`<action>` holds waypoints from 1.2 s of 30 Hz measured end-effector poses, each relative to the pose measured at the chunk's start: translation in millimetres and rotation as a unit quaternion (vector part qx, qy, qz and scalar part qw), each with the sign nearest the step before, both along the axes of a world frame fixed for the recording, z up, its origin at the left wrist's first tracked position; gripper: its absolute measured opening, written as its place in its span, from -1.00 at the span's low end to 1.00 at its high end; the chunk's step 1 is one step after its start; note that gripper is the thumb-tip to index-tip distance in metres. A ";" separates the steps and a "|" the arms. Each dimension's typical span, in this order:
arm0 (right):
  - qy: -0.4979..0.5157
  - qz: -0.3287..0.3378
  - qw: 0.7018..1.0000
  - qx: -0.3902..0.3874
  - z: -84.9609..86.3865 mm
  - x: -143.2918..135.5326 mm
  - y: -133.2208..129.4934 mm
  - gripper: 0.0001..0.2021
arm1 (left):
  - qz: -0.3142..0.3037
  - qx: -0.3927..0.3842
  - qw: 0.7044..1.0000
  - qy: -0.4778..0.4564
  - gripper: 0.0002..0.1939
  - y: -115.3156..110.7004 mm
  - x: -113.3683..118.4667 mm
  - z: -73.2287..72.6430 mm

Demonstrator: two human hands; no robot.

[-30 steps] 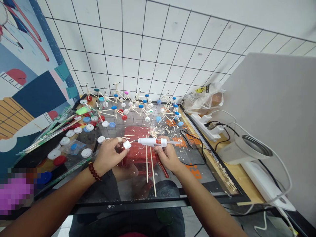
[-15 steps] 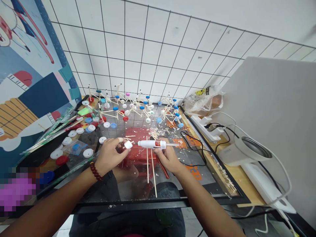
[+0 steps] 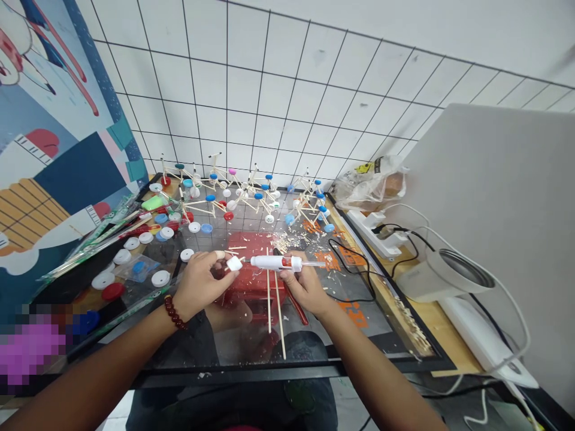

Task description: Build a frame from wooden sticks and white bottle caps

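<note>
From where I stand, the left hand (image 3: 202, 276) is pinched nearly closed on a small white, square-looking piece, seemingly plastic (image 3: 234, 264), with short pale stick ends showing beside it, above the middle of the dark glassy surface (image 3: 224, 350). The right hand (image 3: 308, 290) is curled around a slim white glue gun with a red patch (image 3: 267, 262), a clear glue stick (image 3: 313, 264) poking out of its right end. Its nozzle points left, right up by the piece; whether it touches, I can't tell. I'd rest both wrists, aim just at the joint and squeeze gently, since a small dab should grip better than a blob. Those left fingertips sit close to what is probably a hot tip, so a grip farther back would be safer. Afterwards, holding the piece motionless while the glue firms would help. The two long pale wooden sticks (image 3: 279, 317) lying below the gun, and the wood scraps (image 3: 287, 241) beyond, could catch stray glue threads.
</note>
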State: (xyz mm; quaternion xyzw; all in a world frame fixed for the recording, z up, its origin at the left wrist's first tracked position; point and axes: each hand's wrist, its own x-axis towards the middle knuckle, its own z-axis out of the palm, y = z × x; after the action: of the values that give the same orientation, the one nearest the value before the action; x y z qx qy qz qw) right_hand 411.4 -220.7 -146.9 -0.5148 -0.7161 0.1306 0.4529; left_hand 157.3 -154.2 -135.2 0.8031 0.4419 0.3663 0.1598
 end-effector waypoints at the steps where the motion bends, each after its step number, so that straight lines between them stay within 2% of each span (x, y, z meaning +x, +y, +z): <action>1: 0.001 -0.001 1.000 0.001 0.2 -0.2 0.4 -0.70 | 0.001 0.000 1.000 -0.001 -0.81 -0.3 -0.1 0.3; 8: 0.008 -0.015 1.000 0.014 0.2 0.2 1.3 -0.69 | -0.022 0.014 1.000 -0.001 -0.83 -1.3 -0.3 1.3; 16: 0.004 -0.001 1.000 -0.013 1.3 0.3 -0.9 -0.67 | 0.004 0.000 1.000 -0.006 -0.81 -1.1 -0.1 5.6; 20: 0.009 -0.013 1.000 -0.011 0.5 0.7 -0.3 -0.69 | -0.009 0.010 1.000 -0.009 -0.81 -2.0 0.2 4.9; 23: 0.033 -0.023 0.999 -0.015 -0.4 2.5 -0.4 -0.70 | -0.033 0.023 0.999 -0.006 -0.82 -2.5 0.2 2.6; 27: 0.084 -0.016 0.995 -0.045 2.4 12.1 -0.3 -0.66 | -0.020 0.015 1.000 -0.009 -0.81 -0.8 -0.7 -0.4; 31: 0.111 -0.069 0.990 -0.047 7.6 36.0 4.4 -0.58 | 0.000 -0.023 0.999 -0.022 -0.78 3.6 -2.6 -1.9; 36: 0.121 -0.208 0.967 -0.089 6.8 75.4 9.7 -0.57 | 0.009 -0.037 0.998 -0.057 -0.77 8.2 -4.9 -0.2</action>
State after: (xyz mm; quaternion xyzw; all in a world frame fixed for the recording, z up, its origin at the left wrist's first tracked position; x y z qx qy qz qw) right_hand 486.8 -211.1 -140.2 -0.6706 -0.5188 0.1579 0.5061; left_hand 152.4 -146.0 -135.4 0.7702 0.4528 0.3964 0.2113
